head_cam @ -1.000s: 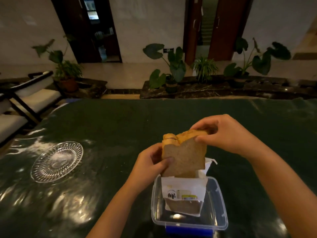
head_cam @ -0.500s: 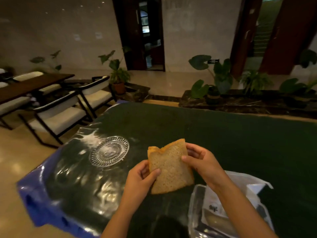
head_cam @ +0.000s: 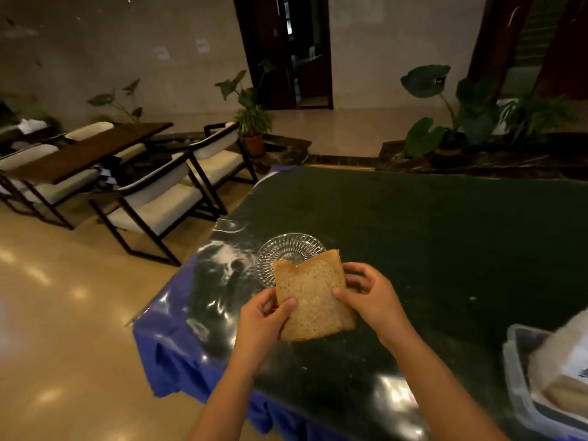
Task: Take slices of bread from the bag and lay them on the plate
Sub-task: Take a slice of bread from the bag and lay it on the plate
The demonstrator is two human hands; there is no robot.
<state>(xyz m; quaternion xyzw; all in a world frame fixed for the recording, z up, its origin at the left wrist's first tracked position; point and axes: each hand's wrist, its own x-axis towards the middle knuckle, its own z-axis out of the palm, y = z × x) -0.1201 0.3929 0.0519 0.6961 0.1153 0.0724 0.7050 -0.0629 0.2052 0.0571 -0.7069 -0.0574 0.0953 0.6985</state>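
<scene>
Both hands (head_cam: 318, 308) around bread slice (head_cam: 313, 302)

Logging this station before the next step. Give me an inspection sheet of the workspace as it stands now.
Surface: dark green table under glossy clear film, blue cloth hanging at its left edge.
Job's things: bread slice held upright in the air in front of the glass plate; the visible part of the plate is bare. Bread bag stands in a clear plastic box at the right edge, blurred.
Clutter: nothing seen.
Grippers: left hand and right hand each pinch a side of the slice with thumb and fingers.
Cables: nothing seen.
Surroundings: white-cushioned chairs, wooden table, potted plants, dark doorway.
</scene>
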